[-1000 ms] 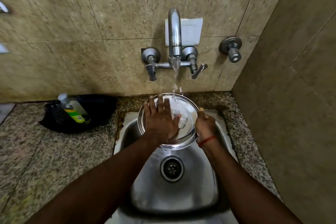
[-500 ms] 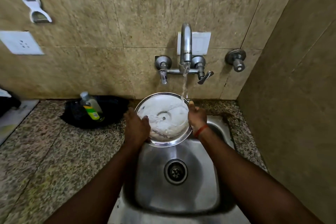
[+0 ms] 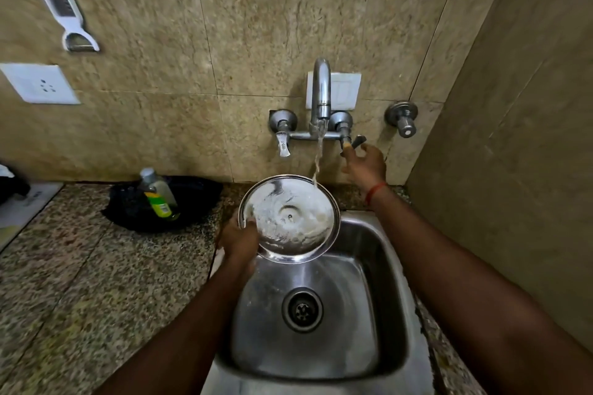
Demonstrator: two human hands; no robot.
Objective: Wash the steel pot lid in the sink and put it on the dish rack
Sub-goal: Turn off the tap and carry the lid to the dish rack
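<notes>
Over the sink (image 3: 378,266), left hand (image 3: 239,242) pinches the lid (image 3: 288,218) (bottle (image 3: 158,194) label unreadable); right hand (image 3: 365,163) spread at the tap lever (image 3: 354,142).

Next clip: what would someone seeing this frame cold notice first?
First the round steel pot lid, held tilted over the back of the sink by the left hand, with water from the wall tap striking its upper rim. Next the right hand, off the lid and up at the tap's right lever. On the counter to the left, a soap bottle lies on a black pan.
</notes>
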